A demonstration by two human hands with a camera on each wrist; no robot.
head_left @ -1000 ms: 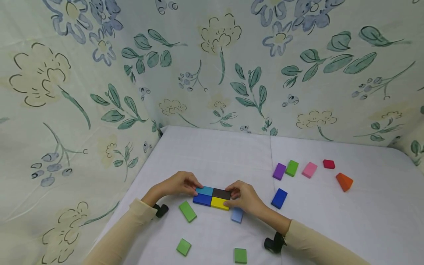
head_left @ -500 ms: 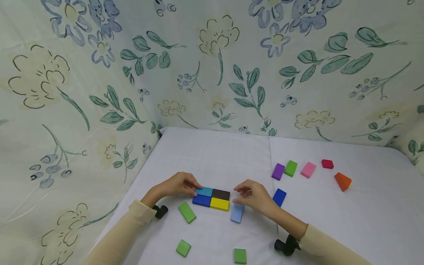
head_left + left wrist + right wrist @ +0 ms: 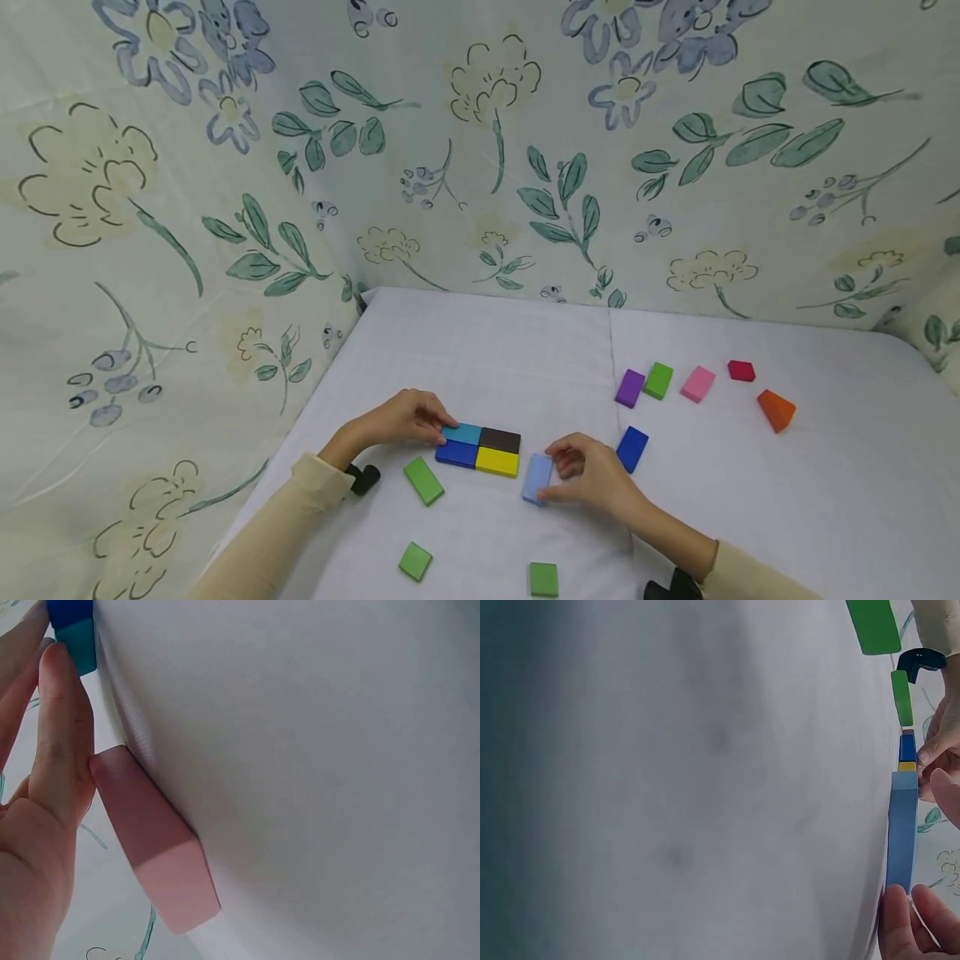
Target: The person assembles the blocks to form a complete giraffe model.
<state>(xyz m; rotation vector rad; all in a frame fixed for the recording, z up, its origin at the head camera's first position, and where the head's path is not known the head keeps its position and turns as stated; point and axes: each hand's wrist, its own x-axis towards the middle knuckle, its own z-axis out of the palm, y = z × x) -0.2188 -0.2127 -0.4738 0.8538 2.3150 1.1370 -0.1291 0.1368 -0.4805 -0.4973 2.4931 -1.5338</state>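
My left hand point(image 3: 408, 417) has thumb and fingertips at the left end of four joined blocks, pinching the teal block point(image 3: 467, 434) by its corner. The dark brown block point(image 3: 500, 440) lies beside it, with the blue block point(image 3: 456, 453) and yellow block point(image 3: 497, 461) in front. My right hand point(image 3: 596, 475) reaches round a light blue block point(image 3: 536, 477). In the right wrist view, its fingertips point(image 3: 898, 907) touch one end of this light blue block point(image 3: 902, 832), while the thumb stands slightly apart from the other end. A pink block point(image 3: 154, 840) sits under my left hand, hidden in the head view.
Green blocks point(image 3: 423, 481) lie in front of the joined set, with smaller green squares point(image 3: 416, 562) nearer. Right of my right hand is a dark blue block point(image 3: 632, 449). Purple point(image 3: 630, 388), green, pink, red and orange point(image 3: 776, 411) blocks lie farther back. Floral cloth point(image 3: 480, 167) hangs behind the table.
My right hand has let go of the right end of the joined blocks and moved right and nearer to the light blue block. The left hand stays in place.
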